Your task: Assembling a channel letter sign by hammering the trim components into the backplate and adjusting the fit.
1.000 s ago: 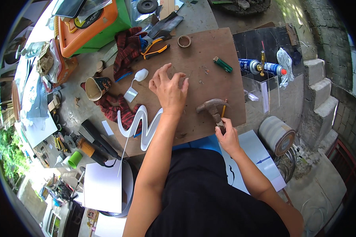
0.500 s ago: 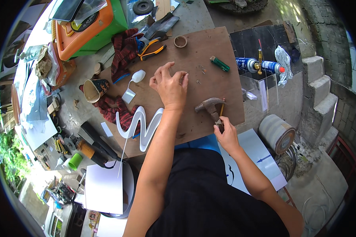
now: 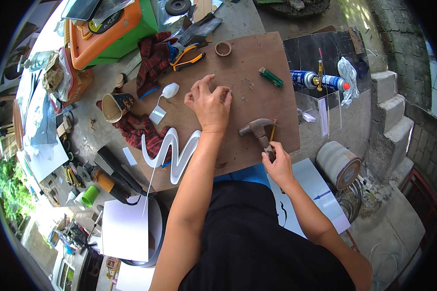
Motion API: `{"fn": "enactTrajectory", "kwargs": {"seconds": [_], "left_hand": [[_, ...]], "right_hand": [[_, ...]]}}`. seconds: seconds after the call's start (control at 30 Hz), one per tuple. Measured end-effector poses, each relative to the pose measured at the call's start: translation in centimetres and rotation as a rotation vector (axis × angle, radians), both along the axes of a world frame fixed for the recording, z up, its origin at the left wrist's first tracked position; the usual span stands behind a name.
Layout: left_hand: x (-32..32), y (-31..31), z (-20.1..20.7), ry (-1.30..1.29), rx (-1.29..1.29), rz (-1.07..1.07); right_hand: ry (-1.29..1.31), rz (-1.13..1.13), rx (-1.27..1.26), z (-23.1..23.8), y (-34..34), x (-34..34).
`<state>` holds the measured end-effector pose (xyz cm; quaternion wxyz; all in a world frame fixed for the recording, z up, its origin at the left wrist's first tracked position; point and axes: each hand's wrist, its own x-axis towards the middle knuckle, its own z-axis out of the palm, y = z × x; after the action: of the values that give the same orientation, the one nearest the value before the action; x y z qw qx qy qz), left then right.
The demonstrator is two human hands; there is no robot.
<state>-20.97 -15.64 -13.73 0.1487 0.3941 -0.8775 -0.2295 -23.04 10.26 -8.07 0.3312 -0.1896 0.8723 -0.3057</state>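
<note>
My right hand (image 3: 278, 167) is wrapped round the handle of a claw hammer (image 3: 263, 137), its rusty head above the brown board (image 3: 228, 162). A thin yellow pencil-like stick (image 3: 273, 130) shows beside the hammer head. Over the middle of the board is my left hand (image 3: 211, 109), thumb and forefinger pinched; anything between them is too small to make out. Several tiny metal bits (image 3: 250, 85) lie to its right, below a green lighter (image 3: 270, 77). Left of my left forearm rests a white wavy letter-like strip (image 3: 170, 148), with a thin white strand trailing from it.
Pliers (image 3: 188, 59), a small round ring-like cup (image 3: 223, 48), a white glue bottle (image 3: 170, 90), red-black gloves (image 3: 153, 68) and a paper cup (image 3: 115, 107) surround my left hand. An orange-green toolbox (image 3: 126, 43) stands far left. Blue spray cans (image 3: 303, 79) lie at right, near concrete steps (image 3: 391, 106).
The view has shifted slightly. Both hands keep nearly the same pose, with the hammer still in my right hand.
</note>
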Motion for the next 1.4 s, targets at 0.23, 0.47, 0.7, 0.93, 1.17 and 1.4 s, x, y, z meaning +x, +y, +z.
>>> {"fn": "enactTrajectory", "kwargs": {"seconds": [0.23,0.47,0.7,0.93,1.17,1.4], "left_hand": [[0.3,0.4,0.7,-0.011,0.028,0.008],[0.6,0.2,0.9,-0.013,0.064,0.028],[0.7,0.1,1.5,-0.008,0.097,0.017],[2.1,-0.2,2.4,-0.012,0.102,0.003],[3.1,-1.2,2.2,0.034,0.138,-0.036],[4.2,-1.2,2.8,0.067,0.204,0.008]], "right_hand": [[0.027,0.014,-0.005,-0.2,0.2,-0.1],[-0.068,-0.001,0.014,0.8,-0.4,-0.8],[0.037,0.065,0.060,0.6,-0.6,-0.7],[0.153,0.126,0.083,0.2,-0.7,-0.7],[0.255,0.197,0.145,-0.3,-0.3,-0.7],[0.162,0.152,0.184,0.4,-0.9,-1.2]]}}
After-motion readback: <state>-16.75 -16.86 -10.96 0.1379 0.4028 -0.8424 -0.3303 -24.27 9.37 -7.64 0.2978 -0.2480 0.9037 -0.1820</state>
